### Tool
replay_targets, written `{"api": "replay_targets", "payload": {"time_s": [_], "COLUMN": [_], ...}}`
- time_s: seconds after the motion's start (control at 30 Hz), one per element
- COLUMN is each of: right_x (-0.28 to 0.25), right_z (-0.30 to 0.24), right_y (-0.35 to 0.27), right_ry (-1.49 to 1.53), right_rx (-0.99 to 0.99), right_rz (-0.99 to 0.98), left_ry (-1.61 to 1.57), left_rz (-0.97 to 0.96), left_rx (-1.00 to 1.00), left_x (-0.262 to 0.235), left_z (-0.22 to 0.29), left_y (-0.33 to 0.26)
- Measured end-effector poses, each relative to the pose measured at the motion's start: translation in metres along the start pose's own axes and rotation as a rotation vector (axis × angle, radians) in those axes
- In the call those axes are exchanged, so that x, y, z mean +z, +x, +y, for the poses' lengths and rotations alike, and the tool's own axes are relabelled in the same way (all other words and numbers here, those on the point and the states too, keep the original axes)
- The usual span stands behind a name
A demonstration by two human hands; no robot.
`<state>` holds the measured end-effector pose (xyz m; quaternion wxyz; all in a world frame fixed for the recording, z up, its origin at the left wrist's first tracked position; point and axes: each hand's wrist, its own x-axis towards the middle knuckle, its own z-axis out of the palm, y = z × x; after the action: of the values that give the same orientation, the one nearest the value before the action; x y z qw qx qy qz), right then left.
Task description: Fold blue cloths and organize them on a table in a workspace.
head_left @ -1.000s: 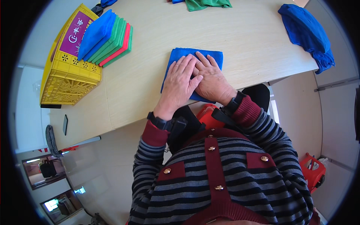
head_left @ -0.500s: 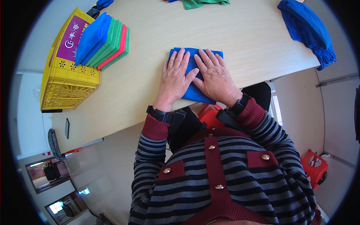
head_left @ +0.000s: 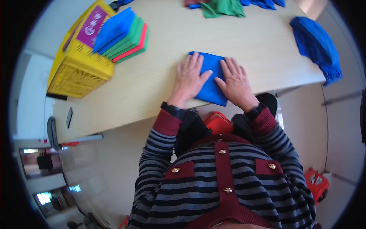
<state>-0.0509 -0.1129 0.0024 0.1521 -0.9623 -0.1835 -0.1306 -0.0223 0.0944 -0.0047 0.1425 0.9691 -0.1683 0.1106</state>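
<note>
A folded blue cloth (head_left: 211, 78) lies flat at the table's near edge, its lower corner reaching to the rim. My left hand (head_left: 190, 78) rests flat on its left side, fingers stretched away from me and thumb pointing inward. On the cloth's right side lies my right hand (head_left: 235, 82), fingers spread and thumb toward the left. Between the two hands the middle of the cloth shows. Neither hand grips anything. At the left stands a stack of folded cloths (head_left: 124, 38) in blue, green and red.
Behind the stack is a yellow plastic crate (head_left: 82, 74) with a purple panel. A crumpled blue cloth (head_left: 318, 47) hangs over the table's right edge. Loose green cloth (head_left: 223, 8) lies at the far side. A dark flat phone-like object (head_left: 69, 117) sits at the left end.
My hands have moved apart, uncovering more of the blue cloth's middle. The whole view has shifted, so the crate, stack and cloth appear further right.
</note>
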Motion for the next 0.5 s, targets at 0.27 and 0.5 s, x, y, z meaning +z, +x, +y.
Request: {"api": "replay_targets", "payload": {"time_s": [0.27,0.5], "right_x": [0.01,0.043], "right_z": [-0.034,-0.054], "right_y": [0.01,0.015], "right_ry": [0.067,-0.059], "right_rx": [-0.143,-0.271], "right_rz": [0.072,-0.076], "left_ry": [-0.031,0.034], "left_rz": [0.265,0.153], "left_rx": [0.037,-0.039], "left_x": [0.023,0.029], "left_z": [0.0,-0.02], "left_y": [-0.018,-0.027]}}
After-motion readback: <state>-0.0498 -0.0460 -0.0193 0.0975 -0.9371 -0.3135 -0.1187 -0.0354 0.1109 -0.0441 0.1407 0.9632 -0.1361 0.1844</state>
